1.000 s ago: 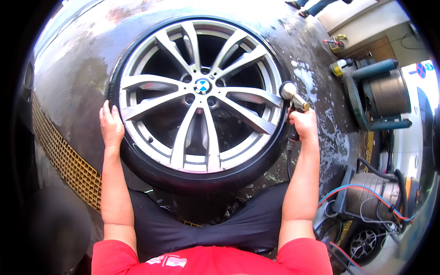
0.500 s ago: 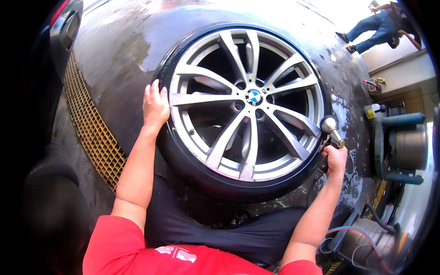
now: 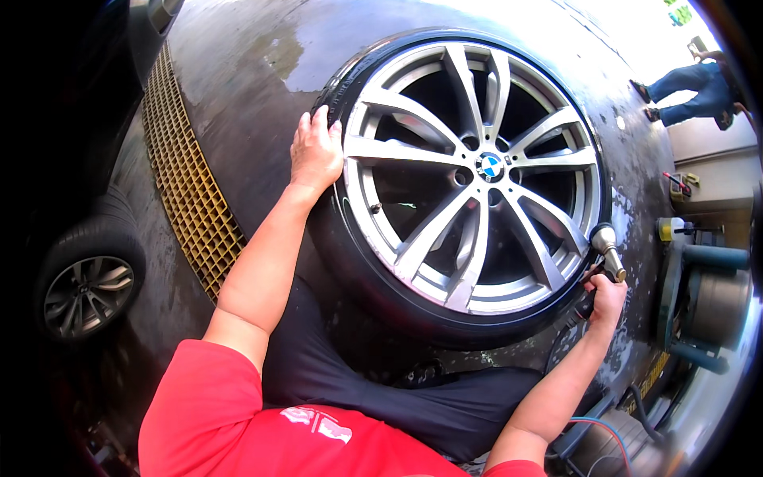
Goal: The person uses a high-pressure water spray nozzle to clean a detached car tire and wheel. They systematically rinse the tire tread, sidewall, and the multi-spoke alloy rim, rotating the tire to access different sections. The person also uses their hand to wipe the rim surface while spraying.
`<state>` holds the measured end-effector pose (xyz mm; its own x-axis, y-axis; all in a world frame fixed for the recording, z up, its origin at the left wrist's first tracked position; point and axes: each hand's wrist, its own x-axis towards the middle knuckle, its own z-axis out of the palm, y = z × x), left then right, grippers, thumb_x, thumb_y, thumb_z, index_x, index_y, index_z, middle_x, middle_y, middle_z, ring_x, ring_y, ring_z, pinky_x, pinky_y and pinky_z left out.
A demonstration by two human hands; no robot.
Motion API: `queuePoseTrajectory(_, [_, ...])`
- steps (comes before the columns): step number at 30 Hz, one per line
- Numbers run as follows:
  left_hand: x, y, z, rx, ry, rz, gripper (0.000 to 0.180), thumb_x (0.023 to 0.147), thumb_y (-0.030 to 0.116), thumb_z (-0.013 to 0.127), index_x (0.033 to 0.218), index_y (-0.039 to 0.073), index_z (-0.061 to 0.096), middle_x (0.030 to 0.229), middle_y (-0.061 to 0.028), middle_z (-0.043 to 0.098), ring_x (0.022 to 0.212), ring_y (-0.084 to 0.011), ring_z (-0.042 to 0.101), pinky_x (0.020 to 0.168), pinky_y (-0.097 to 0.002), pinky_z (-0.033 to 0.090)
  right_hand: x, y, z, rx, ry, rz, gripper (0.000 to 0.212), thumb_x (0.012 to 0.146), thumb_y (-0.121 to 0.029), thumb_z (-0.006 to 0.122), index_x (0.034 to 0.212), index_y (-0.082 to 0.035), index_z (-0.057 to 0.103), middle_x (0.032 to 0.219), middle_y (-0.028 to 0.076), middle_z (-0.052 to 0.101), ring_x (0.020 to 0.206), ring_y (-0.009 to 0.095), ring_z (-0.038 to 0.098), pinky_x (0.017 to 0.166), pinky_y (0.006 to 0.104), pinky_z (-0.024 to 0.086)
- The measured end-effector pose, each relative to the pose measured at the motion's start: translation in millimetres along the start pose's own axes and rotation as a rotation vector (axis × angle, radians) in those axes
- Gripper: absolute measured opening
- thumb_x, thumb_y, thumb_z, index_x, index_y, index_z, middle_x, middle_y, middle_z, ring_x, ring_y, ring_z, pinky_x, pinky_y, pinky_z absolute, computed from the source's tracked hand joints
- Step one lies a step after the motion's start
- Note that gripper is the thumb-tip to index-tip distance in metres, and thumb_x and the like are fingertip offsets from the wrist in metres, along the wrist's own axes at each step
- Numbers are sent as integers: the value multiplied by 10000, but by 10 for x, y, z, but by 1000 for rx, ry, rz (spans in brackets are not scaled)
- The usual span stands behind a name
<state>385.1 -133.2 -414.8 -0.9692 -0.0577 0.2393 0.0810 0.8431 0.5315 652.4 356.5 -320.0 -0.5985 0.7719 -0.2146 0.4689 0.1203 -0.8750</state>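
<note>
In the head view, the big silver wheel (image 3: 477, 188) is before me, toward 1 o'clock from the middle, with its spoked face turned up to me. At its hub sits a round badge (image 3: 489, 166), with a dark ring around blue and white quarters. The black tyre (image 3: 381, 298) has fine raised marks between its 10 and 11 o'clock, but they are too small for me to read. My red shirt (image 3: 230, 413) carries a white print (image 3: 318, 421) on the chest.

My left hand (image 3: 316, 149) does not clench anything; it lies with fingers stretched on the tyre, a little above 9 o'clock of the wheel. My right hand (image 3: 608, 298) is at about 4 o'clock, with the fingers wrapped around a hand tool (image 3: 609, 250) with a rounded silver head. Whether this head touches the wheel, I cannot tell.

The dark floor (image 3: 246, 159) is wet and shining, with whitish foam near 3 o'clock. A yellow grating (image 3: 187, 175) curves between 9 and 10 o'clock, and a second wheel (image 3: 91, 290) is between 8 and 9. Another person in blue jeans (image 3: 691, 91) is at 2 o'clock. A yellow and white container (image 3: 671, 229) is at 3 o'clock, just beside a blue-green frame (image 3: 668, 286) holding a metal drum (image 3: 715, 310).
</note>
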Motion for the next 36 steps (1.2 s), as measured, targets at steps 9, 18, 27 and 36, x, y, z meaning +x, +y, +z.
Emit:
queuePoseTrajectory(9, [-5,6,-8,12,-1,5,483,1001,326,493,1409,71,450,1405,-258,444,1276,-436,462,1038,-534,390,-39,-47,42,22,12,-18,217,710,68,558,904,74,655,710,61,618,559,133,548,532,258,435])
queuePoseTrajectory(18, [-4,-11,-6,-4,16,26,468,1007,315,492,1393,53,469,1390,-283,469,1302,-440,448,1076,-496,376,-46,-78,47,42,-26,-1,221,707,77,542,906,96,637,722,95,620,551,149,535,531,264,425])
queuePoseTrajectory(27, [20,-31,31,-12,40,67,452,990,324,508,1368,77,482,1329,-245,499,1212,-439,510,1009,-524,421,-75,-126,51,17,-3,28,237,742,69,548,959,111,635,746,94,620,577,144,532,547,254,422])
queuePoseTrajectory(36, [36,-78,3,-19,47,83,452,987,331,502,1355,69,496,1290,-218,531,1196,-421,525,1010,-495,429,-25,-72,71,3,-16,17,223,748,69,551,949,112,638,772,107,633,596,145,552,551,251,437])
